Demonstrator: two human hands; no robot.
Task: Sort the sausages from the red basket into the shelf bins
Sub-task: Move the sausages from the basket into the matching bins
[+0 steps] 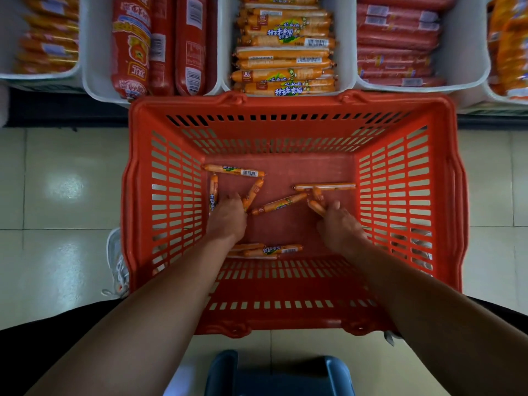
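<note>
1. Sausages (pixel 278 205) lie scattered on the bottom of the red basket (pixel 294 130): thin orange-wrapped sticks with green and blue print and white barcode labels.
2. The left hand (pixel 227 215) reaches down among them, fingers bent over two sausage ends; I cannot tell whether it grips them.
3. The right hand (pixel 340 224) curls round the end of one sausage (pixel 316 207).
4. The basket stands on a tiled floor (pixel 57 181), just below white shelf bins (pixel 347 47); the middle bin holds matching orange sticks, with red ones either side.
</note>
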